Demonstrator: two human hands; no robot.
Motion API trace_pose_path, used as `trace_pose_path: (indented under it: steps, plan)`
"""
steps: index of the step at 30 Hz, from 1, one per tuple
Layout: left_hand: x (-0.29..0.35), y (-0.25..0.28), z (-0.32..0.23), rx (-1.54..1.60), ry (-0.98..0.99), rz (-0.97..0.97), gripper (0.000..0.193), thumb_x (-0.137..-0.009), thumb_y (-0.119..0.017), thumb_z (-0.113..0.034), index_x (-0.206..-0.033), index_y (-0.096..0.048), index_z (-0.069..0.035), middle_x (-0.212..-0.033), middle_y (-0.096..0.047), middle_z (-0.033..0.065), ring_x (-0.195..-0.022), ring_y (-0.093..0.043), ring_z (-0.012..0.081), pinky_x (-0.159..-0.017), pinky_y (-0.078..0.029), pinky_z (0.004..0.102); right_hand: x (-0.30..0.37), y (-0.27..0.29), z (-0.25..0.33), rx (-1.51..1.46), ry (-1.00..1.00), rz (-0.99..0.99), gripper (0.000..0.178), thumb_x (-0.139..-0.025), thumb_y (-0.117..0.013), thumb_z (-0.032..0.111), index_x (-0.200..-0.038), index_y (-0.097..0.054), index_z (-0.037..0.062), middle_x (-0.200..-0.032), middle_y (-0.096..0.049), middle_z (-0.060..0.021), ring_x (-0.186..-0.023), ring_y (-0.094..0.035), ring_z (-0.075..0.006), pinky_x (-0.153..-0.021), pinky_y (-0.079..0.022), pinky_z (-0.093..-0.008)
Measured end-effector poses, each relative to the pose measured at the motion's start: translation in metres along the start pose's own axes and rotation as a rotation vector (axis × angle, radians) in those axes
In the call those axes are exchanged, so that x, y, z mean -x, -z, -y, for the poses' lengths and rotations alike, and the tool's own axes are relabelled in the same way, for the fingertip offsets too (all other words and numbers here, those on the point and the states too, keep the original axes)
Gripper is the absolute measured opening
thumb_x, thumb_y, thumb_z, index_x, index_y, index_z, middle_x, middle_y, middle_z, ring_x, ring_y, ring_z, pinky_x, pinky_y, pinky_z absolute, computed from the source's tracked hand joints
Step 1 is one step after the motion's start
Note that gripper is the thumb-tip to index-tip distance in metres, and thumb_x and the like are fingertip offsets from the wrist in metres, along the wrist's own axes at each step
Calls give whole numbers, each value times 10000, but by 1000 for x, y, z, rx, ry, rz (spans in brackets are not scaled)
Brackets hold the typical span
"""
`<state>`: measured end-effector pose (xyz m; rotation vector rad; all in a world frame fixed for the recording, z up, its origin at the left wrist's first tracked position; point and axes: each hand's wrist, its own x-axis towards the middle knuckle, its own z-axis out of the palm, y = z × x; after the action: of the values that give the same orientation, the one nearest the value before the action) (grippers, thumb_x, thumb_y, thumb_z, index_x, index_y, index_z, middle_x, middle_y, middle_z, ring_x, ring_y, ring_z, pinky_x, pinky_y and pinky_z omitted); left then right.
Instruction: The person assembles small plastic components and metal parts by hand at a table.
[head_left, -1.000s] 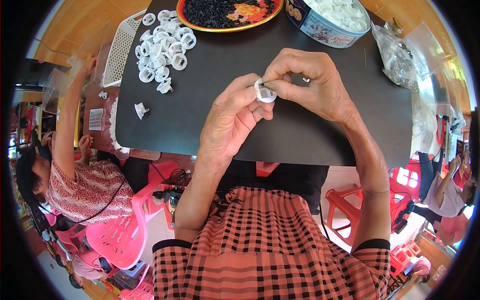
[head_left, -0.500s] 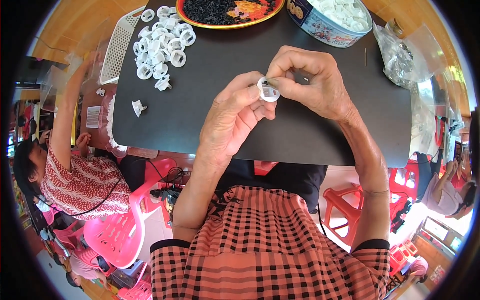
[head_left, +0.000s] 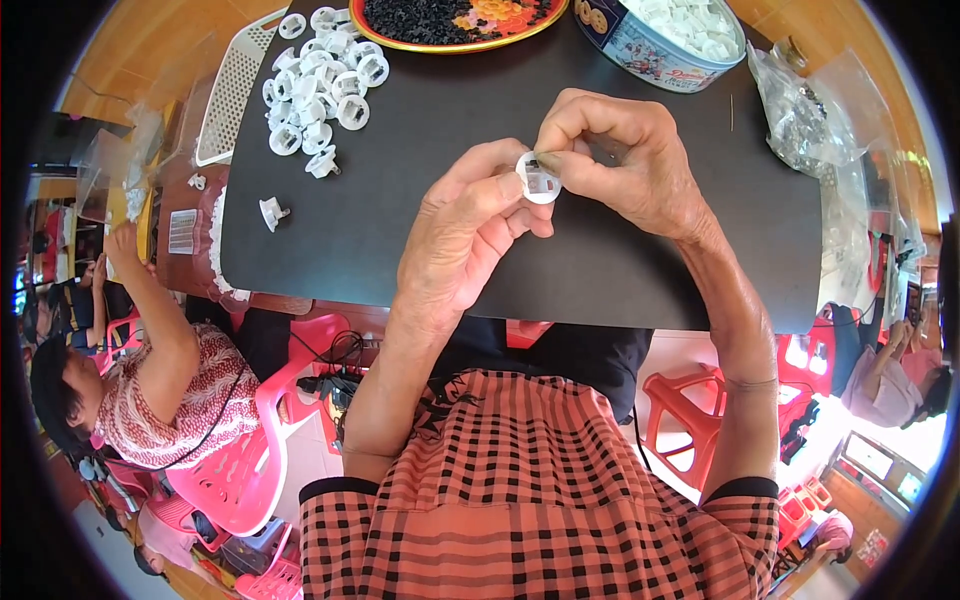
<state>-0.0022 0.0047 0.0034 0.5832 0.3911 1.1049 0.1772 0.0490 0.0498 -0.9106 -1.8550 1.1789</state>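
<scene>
Above the table, my left hand (head_left: pixel 462 225) pinches a round white plastic part (head_left: pixel 542 186) between thumb and fingers. The part has a flat ring-shaped rim with openings inside it. My right hand (head_left: pixel 630 165) is closed in a pinch, its thumb and forefinger meeting at the part's upper rim. Something small and dark shows by those fingertips, too small to name. A pile of similar white parts (head_left: pixel 320 85) lies at the far left of the table. One single white part (head_left: pixel 272 213) lies apart, nearer to me.
On the dark table (head_left: pixel 370 240), a red-and-yellow tray (head_left: pixel 430 46) holds small black pieces. An oval blue tin (head_left: pixel 655 62) holds white pieces. Plastic bags (head_left: pixel 800 110) lie at the right edge. A white perforated basket (head_left: pixel 225 115) stands left, near a seated person (head_left: pixel 180 390).
My hands stay nearly in place, with the white part tilted slightly differently. The person on the left has lowered a raised arm and leaned back.
</scene>
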Motion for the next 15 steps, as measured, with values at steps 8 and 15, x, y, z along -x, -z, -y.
trace_pose_path:
  steps: [8, 15]
  plan:
    - [1, -2, 0, 27, 15, -41, 282, -907, -575, -151, -1109, -557, 45, -951, -612, 101, -841, -614, 169, -742, -527, 317, -1, 1, 0, 77, 46, 20, 62, -767, -666, 53, -755, -621, 13, -714, -546, 7, -605, -450, -58, -571, -388, -229]
    - [-1, 2, 0, 38, 20, -30, 286, -902, -582, -159, -1103, -556, 42, -957, -621, 105, -842, -616, 167, -740, -525, 314, -2, 2, -4, -12, -13, 6, 47, -774, -668, 48, -770, -636, 14, -715, -560, 4, -618, -472, -61, -578, -395, -229]
